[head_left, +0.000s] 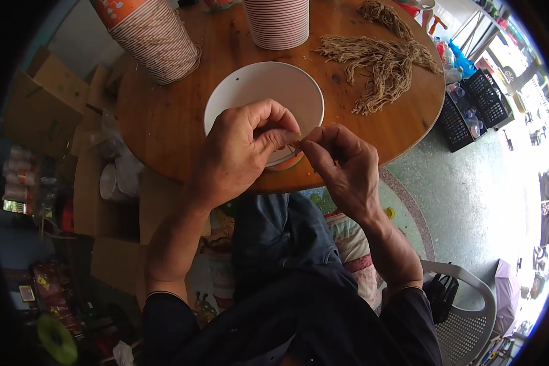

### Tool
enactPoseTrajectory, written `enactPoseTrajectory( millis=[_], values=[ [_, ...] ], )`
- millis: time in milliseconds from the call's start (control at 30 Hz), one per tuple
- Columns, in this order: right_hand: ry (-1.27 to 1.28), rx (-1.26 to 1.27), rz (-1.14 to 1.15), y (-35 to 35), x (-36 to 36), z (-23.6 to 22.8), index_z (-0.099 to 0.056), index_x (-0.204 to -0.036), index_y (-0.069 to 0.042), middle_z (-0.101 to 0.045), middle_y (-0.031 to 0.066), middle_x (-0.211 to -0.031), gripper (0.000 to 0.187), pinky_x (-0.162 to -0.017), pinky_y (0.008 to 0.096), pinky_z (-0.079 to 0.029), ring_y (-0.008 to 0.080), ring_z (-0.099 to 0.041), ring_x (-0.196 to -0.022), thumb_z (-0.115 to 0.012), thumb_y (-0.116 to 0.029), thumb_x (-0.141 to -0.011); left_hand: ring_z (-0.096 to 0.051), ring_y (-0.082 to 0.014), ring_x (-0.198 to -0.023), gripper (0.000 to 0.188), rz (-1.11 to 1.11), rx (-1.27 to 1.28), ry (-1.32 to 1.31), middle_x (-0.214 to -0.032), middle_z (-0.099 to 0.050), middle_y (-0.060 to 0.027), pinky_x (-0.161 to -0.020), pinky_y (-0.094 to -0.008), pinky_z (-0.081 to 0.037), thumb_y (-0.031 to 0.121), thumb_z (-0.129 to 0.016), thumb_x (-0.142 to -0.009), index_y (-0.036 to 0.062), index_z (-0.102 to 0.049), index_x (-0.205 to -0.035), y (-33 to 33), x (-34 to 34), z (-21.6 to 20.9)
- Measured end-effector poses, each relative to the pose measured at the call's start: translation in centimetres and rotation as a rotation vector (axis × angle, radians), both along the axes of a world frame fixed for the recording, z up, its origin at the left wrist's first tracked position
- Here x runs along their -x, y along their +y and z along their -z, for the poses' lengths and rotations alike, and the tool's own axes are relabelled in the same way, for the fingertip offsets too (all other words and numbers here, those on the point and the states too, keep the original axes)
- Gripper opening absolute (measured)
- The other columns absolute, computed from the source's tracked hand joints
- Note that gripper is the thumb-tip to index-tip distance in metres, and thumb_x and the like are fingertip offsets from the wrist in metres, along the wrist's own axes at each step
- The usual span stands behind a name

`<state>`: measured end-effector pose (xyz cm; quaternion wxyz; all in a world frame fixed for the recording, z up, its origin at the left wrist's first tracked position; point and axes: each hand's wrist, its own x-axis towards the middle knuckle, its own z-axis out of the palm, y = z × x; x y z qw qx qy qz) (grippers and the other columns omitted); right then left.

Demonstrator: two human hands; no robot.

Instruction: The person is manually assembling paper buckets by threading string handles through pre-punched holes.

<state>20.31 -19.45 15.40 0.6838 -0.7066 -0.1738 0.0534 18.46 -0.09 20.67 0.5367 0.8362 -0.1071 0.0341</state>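
A white paper bucket (262, 79) with an orange outer side lies tilted at the near part of the round wooden table, its mouth toward me. A small dark hole shows in its far wall. Over its near right rim my left hand (241, 143) is closed in a pinch, thumb against forefinger. My right hand (346, 165) pinches right beside it, the fingertips of both almost meeting. Between them is a thin tan string (296, 144), mostly hidden by the fingers. Loose tan string (381, 64) lies in bundles at the table's far right.
A stack of paper buckets (277, 24) stands behind the bucket. Another stack wound with strings (152, 43) leans at the far left. Cardboard boxes (107, 207) are left of the table (165, 143). Right are black crates (476, 110) and a grey chair (470, 317).
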Motion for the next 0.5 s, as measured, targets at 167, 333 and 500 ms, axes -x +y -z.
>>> enactPoseTrajectory(
  millis=[167,333,500],
  values=[
    [-0.123,0.059,0.036,-0.05,-0.24,0.23,-0.077,-0.104,0.0,-0.063,-0.0015,-0.07,0.018,-0.058,0.0231,-0.041,0.003,-0.052,-0.064,-0.082,-0.012,-0.092,-0.065,-0.0049,-0.086,0.006,0.018,0.039,0.027,-0.091,-0.07,-0.0011,-0.081,-0.0228,-0.056,0.003,-0.069,-0.101,-0.0018,-0.067,-0.099,-0.01,0.42,-0.11],
    [-0.27,0.059,0.098,0.18,-0.19,0.25,-0.079,-0.098,-0.002,-0.061,0.001,-0.071,0.014,-0.055,0.0254,-0.04,0.0058,-0.051,-0.061,-0.084,-0.009,-0.087,-0.066,-0.005,-0.088,0.004,0.01,0.03,-0.006,-0.092,-0.07,-0.0007,-0.081,-0.0229,-0.057,0.002,-0.068,-0.101,-0.0015,-0.067,-0.099,-0.37,0.55,0.17],
    [-0.38,0.067,0.172,0.68,-0.04,0.85,-0.078,-0.094,-0.003,-0.061,0.0023,-0.071,0.012,-0.053,0.0271,-0.041,0.0083,-0.053,-0.059,-0.084,-0.004,-0.084,-0.066,-0.0048,-0.089,0.004,-0.057,0.019,-0.108,-0.092,-0.07,-0.0009,-0.082,-0.0228,-0.057,0.002,-0.069,-0.101,-0.0013,-0.067,-0.1,-0.88,0.72,0.51]
  ],
)
